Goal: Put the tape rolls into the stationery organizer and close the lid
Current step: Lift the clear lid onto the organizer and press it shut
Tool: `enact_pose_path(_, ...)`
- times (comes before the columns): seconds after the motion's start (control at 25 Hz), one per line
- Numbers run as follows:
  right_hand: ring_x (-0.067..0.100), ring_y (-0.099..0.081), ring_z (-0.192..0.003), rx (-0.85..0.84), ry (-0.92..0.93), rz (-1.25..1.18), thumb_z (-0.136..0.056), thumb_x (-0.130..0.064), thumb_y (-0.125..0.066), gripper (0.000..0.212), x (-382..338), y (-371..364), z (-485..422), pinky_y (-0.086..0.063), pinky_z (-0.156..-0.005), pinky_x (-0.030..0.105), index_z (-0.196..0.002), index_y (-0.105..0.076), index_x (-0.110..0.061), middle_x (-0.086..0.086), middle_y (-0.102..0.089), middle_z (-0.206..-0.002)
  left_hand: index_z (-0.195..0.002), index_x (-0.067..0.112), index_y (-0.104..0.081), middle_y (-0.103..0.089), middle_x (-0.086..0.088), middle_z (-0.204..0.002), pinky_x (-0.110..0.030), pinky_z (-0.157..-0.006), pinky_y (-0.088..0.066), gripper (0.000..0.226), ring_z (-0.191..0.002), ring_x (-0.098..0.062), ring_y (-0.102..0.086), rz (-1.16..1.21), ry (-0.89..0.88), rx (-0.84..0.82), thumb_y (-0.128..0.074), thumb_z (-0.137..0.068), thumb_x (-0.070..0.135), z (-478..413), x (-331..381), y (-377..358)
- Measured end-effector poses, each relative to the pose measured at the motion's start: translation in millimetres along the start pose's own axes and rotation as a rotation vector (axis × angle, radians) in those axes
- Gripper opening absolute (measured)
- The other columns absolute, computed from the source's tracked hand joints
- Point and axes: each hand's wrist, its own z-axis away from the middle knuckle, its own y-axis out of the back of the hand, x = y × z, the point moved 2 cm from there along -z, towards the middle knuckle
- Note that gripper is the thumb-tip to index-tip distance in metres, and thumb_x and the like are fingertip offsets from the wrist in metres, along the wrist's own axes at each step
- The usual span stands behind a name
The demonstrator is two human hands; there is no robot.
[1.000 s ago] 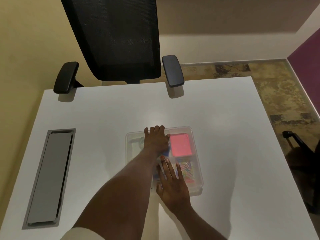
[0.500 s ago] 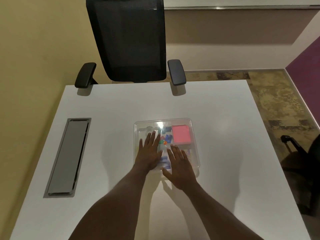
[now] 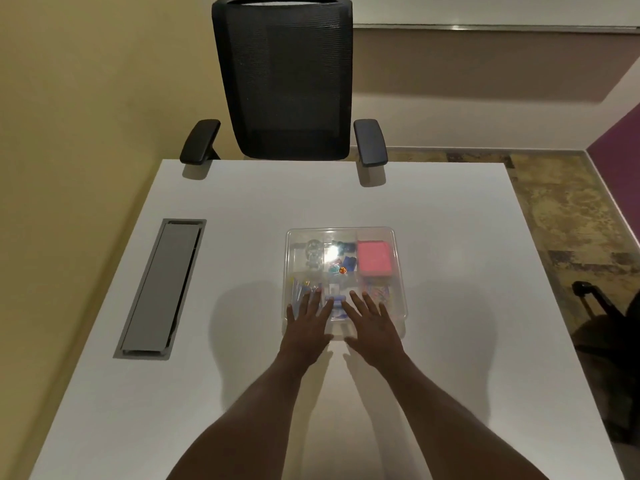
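A clear plastic stationery organizer (image 3: 398,258) lies in the middle of the white table, its transparent lid down over the compartments. Through the lid I see tape rolls (image 3: 313,254) at the back left, a pink pad (image 3: 374,262) at the back right, small coloured items in the centre and paper clips near the front. My left hand (image 3: 308,325) and my right hand (image 3: 372,323) rest flat, fingers spread, on the lid's near edge, side by side. Neither hand holds anything.
A black mesh office chair (image 3: 282,81) stands against the table's far edge. A grey cable hatch (image 3: 162,287) is set into the table (image 3: 467,341) at the left. A dark chair base (image 3: 609,327) sits on the floor at the right.
Both hands slid back toward me along the lid, from the middle and far part of the organizer to its near edge. The camera view tilted up.
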Motion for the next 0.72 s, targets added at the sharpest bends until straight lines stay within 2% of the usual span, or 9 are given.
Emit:
enact_pose_path(0.12,0.023,-0.004,-0.159,0.032,-0.019,0.02,-0.105,-0.039,-0.049,0.066,-0.4,-1.0,-2.7,-0.006,-0.13,0.047,-0.161,-0.016,-0.033,-0.002,-0.006,-0.171,-0.171,0.033,-0.003,0.011,-0.004,-0.18,-0.058,-0.134,-0.007,0.077,-0.168,-0.031,0.01,-0.026,0.02,0.046,-0.051,-0.112,0.029,-2.4,0.5,-0.2)
enact_pose_path(0.28,0.023,-0.012,-0.158,0.078,-0.03,-0.061,-0.106,-0.03,-0.049,0.057,-0.3,0.9,-10.3,-0.011,-0.13,0.045,-0.159,-0.027,-0.031,0.0,-0.017,-0.17,-0.17,0.036,-0.01,0.003,-0.002,-0.181,-0.056,-0.135,-0.008,0.073,-0.168,-0.029,0.005,0.02,0.034,0.062,-0.052,-0.11,0.033,-11.8,-2.8,3.9)
enact_pose_path(0.72,0.026,-0.018,-0.157,0.146,-0.047,-0.121,-0.107,-0.022,-0.047,0.052,16.8,31.9,-81.6,-0.016,-0.129,0.042,-0.157,-0.034,-0.029,0.003,-0.023,-0.168,-0.17,0.038,-0.01,0.006,-0.001,-0.181,-0.056,-0.136,-0.008,0.075,-0.168,-0.027,0.008,0.037,0.013,0.108,-0.053,-0.11,0.024,-86.3,-20.4,39.1)
